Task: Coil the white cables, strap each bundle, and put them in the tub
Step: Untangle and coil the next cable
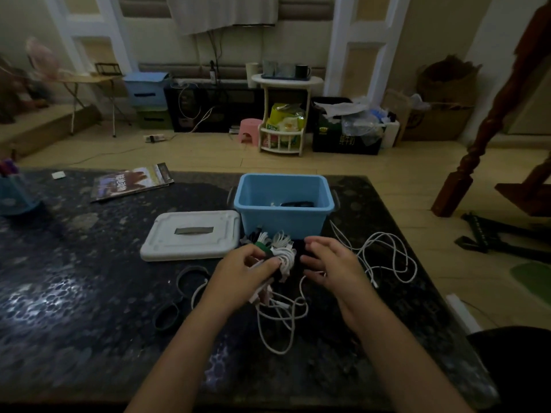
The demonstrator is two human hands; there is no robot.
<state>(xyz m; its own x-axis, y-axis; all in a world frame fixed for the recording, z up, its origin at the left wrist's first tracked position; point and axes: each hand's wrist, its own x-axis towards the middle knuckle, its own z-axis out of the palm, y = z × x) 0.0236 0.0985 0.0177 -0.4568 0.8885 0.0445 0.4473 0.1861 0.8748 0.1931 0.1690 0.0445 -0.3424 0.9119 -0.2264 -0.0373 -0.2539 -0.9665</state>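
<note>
Head view: left hand (249, 265) gripping coiled bundle (283, 254) w/ green strap (262, 245) just before tub (284, 204), right hand (331, 262) hovering beside, fingers loose, holding nothing; keeping coil pinched tight while cinching strap advisable; loose cables (384, 254) lying right.

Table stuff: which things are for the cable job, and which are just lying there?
For the job: coiled cable bundle in the left hand, loose white cables, blue tub, dark straps.
Just lying about: magazine, tub lid, blue cup.
</note>
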